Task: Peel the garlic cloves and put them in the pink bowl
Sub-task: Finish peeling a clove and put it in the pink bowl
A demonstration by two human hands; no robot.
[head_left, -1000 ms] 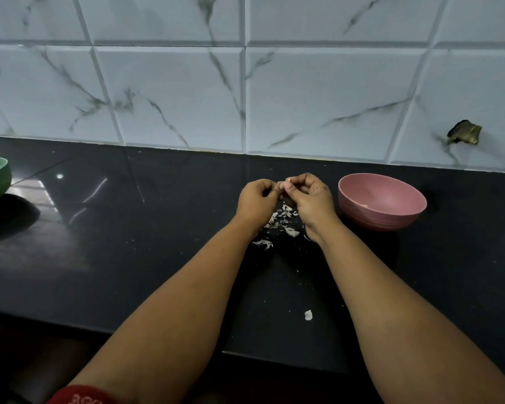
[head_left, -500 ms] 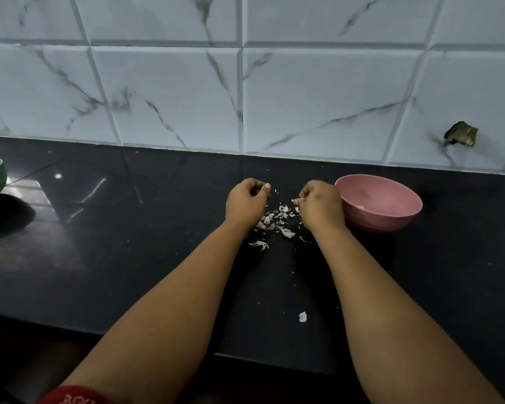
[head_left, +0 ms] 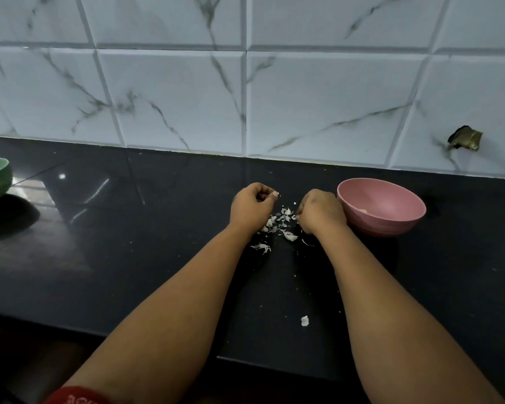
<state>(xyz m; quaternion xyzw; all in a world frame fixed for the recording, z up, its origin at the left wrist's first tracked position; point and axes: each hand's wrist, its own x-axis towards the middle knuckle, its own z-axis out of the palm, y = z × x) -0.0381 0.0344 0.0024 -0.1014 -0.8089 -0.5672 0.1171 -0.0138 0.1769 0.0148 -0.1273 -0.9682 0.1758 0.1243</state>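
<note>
1. Head view: the left hand (head_left: pixel 252 207) and right hand (head_left: pixel 321 212), joined a second earlier, had parted over the peel scraps (head_left: pixel 280 224) on the worktop (head_left: pixel 129 243).
2. Both hands' fingers were curled; what they held I cannot tell. The pink bowl (head_left: pixel 381 207) sat just beside the right hand, a pale bit inside.
3. Likely one peel was finished.

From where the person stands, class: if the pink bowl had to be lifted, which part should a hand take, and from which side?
Take the pink bowl by its near-right rim, thumb outside and fingers inside. It stands upright with its mouth open, and its smooth sides curve under, so the rim probably offers the surest hold. The right hand crowds its left side, so that hand would likely come over and round.
</note>
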